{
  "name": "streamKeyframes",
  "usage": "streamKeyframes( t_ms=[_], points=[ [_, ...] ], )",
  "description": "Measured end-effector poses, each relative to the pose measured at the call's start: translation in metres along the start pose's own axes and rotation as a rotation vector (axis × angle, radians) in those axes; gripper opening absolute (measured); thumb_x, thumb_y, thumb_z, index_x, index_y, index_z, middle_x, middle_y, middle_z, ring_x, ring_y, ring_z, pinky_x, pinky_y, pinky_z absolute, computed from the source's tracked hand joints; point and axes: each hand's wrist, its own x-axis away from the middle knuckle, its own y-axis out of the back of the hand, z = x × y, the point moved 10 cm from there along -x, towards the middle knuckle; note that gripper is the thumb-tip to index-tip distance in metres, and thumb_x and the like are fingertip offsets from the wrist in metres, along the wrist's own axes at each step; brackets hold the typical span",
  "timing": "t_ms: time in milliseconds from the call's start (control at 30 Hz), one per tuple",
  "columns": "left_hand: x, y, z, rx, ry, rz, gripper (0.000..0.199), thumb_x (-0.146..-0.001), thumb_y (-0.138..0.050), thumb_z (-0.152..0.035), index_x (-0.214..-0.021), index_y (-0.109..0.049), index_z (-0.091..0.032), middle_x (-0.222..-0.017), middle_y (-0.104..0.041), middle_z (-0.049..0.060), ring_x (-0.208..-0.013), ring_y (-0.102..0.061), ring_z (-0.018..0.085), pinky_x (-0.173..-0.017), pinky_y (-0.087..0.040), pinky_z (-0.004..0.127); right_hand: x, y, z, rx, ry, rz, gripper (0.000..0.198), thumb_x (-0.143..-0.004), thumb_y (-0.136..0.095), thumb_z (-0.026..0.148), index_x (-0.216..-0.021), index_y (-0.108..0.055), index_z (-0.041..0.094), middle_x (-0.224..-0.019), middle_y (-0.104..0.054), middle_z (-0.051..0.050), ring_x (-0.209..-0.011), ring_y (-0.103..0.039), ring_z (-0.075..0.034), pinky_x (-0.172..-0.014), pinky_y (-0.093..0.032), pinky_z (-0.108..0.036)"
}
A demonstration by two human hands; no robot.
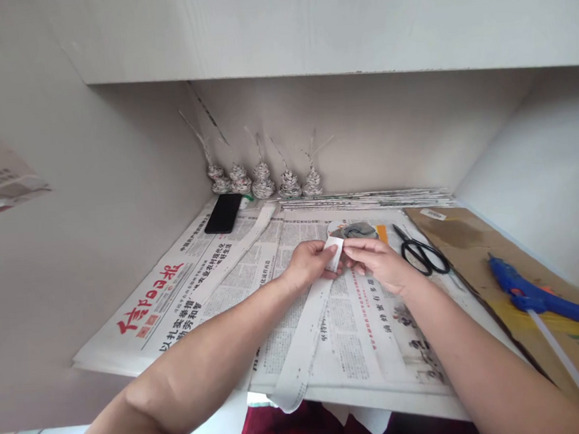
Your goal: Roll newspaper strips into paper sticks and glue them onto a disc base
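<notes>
At left, a black phone (223, 213) lies on newspaper (267, 259), with a loose strip (237, 256) slanting just beside it. The left hand (307, 266) has thumb and fingers clamped on the upper end of a white paper strip (303, 339), which runs down to the front edge. The right hand (377, 262) has its fingertips at that end; whether they grip cannot be determined. Black scissors (425, 254) lie farther right, then a blue glue gun (536, 294).
</notes>
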Motion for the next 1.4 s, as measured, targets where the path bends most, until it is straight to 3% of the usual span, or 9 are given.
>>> streamKeyframes(
  t_ms=[200, 467, 933, 1167, 1400],
  points=[
    [0.001, -0.002, 0.003, -0.043, 0.019, 0.014, 0.022, -0.088, -0.053, -0.029, -0.085, -0.065, -0.010, -0.071, -0.066, 0.006, -0.061, -0.063, 0.012, -0.055, -0.053, 0.023, 0.000, 0.005, -0.001, -0.016, -0.001, -0.085, 0.042, -0.069, -0.074, 0.044, -0.097, -0.073, 0.014, -0.053, -0.047, 0.004, -0.049, -0.038, -0.008, -0.044, -0.024, -0.023],
    [-0.001, -0.002, 0.006, -0.034, 0.016, 0.026, 0.026, -0.088, -0.052, -0.032, -0.085, -0.065, -0.010, -0.070, -0.066, 0.007, -0.062, -0.063, 0.013, -0.056, -0.054, 0.024, -0.003, 0.003, -0.011, -0.138, -0.045, -0.088, 0.034, -0.069, -0.074, 0.038, -0.092, -0.072, 0.013, -0.049, -0.048, 0.004, -0.046, -0.037, -0.007, -0.041, -0.020, -0.022],
    [-0.001, -0.005, 0.007, 0.003, 0.030, 0.051, 0.030, -0.088, -0.051, -0.037, -0.083, -0.064, -0.010, -0.070, -0.067, 0.009, -0.065, -0.064, 0.016, -0.061, -0.056, 0.030, -0.003, 0.009, -0.015, -0.143, -0.063, -0.187, 0.031, -0.064, -0.077, 0.039, -0.080, -0.071, 0.013, -0.044, -0.045, 0.005, -0.041, -0.035, -0.006, -0.040, -0.018, -0.022],
    [0.000, -0.006, 0.008, 0.006, 0.046, 0.047, 0.026, -0.088, -0.048, -0.030, -0.082, -0.064, -0.010, -0.069, -0.066, 0.008, -0.065, -0.064, 0.016, -0.060, -0.056, 0.030, -0.003, 0.008, -0.016, -0.162, -0.070, -0.191, 0.032, -0.061, -0.079, 0.040, -0.078, -0.071, 0.013, -0.045, -0.045, 0.005, -0.041, -0.035, -0.006, -0.039, -0.018, -0.021],
    [0.003, -0.007, 0.005, -0.067, 0.055, 0.053, 0.014, -0.078, -0.060, -0.021, -0.086, -0.067, -0.013, -0.075, -0.068, 0.006, -0.072, -0.066, 0.016, -0.064, -0.056, 0.029, -0.003, 0.009, -0.014, -0.157, -0.053, -0.218, 0.035, -0.058, -0.081, 0.042, -0.074, -0.071, 0.013, -0.048, -0.046, 0.003, -0.042, -0.034, -0.006, -0.038, -0.017, -0.021]
  ],
)
